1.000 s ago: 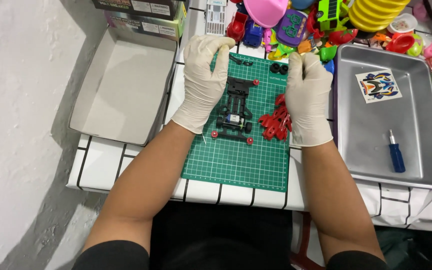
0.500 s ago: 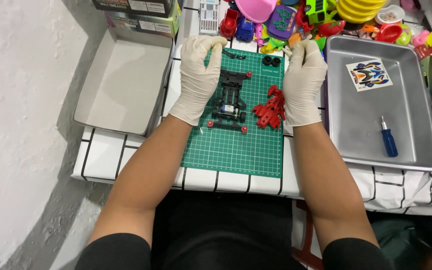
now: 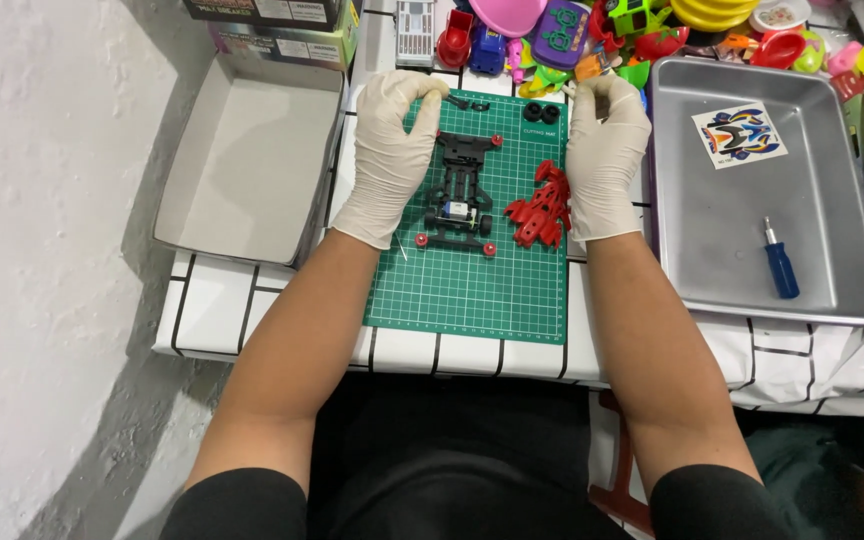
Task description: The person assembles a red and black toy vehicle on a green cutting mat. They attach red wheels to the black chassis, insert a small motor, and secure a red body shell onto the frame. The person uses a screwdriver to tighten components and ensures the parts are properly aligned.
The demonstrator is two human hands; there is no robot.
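Green gridded mat [image 3: 472, 290], seemingly black chassis [image 3: 460, 190]

Both forearms reach forward, bare below black sleeves; the gloved left hand [image 3: 389, 150] and gloved right hand [image 3: 605, 150] rest palm-down, fingers curled.

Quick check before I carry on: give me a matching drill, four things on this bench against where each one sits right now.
Things:
1. black toy car chassis
2. red plastic parts
3. blue-handled screwdriver
4. open grey box

Places:
A. inside the metal tray
B. on the green cutting mat, next to the right hand
C. left of the mat, at the table edge
D. mid-mat, just right of the left hand

Pairs: 1-D, 2-B, 3-A, 4-C
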